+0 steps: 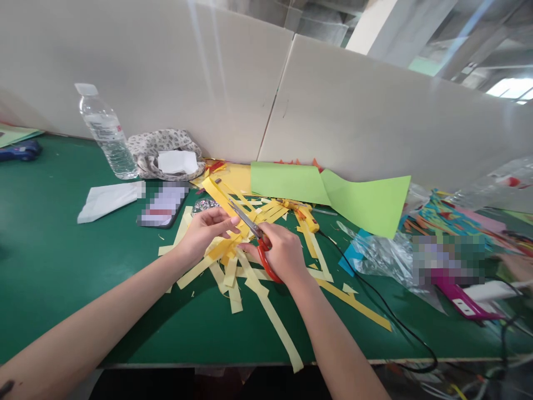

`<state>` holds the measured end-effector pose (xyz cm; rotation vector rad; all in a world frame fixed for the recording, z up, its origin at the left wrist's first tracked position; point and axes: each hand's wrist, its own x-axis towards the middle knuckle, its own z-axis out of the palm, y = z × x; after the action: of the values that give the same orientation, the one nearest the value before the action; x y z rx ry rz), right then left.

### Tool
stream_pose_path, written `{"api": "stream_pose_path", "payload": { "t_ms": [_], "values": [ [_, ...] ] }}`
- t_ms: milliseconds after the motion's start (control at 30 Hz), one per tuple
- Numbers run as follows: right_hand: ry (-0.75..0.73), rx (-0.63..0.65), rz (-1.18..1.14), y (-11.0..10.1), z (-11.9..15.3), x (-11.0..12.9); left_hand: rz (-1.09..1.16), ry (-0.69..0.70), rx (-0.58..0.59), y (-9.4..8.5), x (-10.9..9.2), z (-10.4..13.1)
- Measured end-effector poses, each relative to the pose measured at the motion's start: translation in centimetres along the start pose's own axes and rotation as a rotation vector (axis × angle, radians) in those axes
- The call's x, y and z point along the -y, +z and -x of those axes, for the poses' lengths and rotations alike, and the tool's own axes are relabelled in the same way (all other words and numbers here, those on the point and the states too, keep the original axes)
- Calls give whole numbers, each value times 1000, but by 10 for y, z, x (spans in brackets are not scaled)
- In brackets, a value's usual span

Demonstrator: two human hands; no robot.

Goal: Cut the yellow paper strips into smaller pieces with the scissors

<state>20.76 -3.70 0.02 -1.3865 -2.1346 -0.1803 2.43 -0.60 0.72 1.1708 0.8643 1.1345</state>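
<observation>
My left hand (pixel 208 230) is closed on a yellow paper strip (pixel 215 195), which sticks up and to the left beyond the fingers. In my right hand (pixel 283 251) is a pair of scissors with red handles (pixel 266 261). Their metal blades (pixel 245 218) point up and left, beside the yellow strip; whether they touch it I cannot tell. Beneath both hands lies a loose heap of yellow and pale yellow paper strips (pixel 229 269). One long pale strip (pixel 277 328) runs down past the table's front edge.
Behind the heap are green paper sheets (pixel 291 182) and a yellow glue gun (pixel 306 218) with a black cord. To the left stand a water bottle (pixel 106 133), a phone (pixel 164 205) and a patterned cloth bag (pixel 145 145). Clear plastic (pixel 387 261) and a magenta object (pixel 462 297) lie right.
</observation>
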Motion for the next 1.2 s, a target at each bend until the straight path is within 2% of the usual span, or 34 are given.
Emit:
{"api": "stream_pose_path", "payload": {
  "t_ms": [200,333,467,1200],
  "values": [
    [2,-8,3,-1,-1,0,40,49,1,3,-1,2],
    [-6,-4,-3,-1,-1,0,78,114,-72,2,-1,1],
    [0,-11,-11,0,0,1,80,123,-114,-1,1,-1],
    [7,4,-3,-2,-1,5,15,85,-9,-1,8,-2]
  ]
}}
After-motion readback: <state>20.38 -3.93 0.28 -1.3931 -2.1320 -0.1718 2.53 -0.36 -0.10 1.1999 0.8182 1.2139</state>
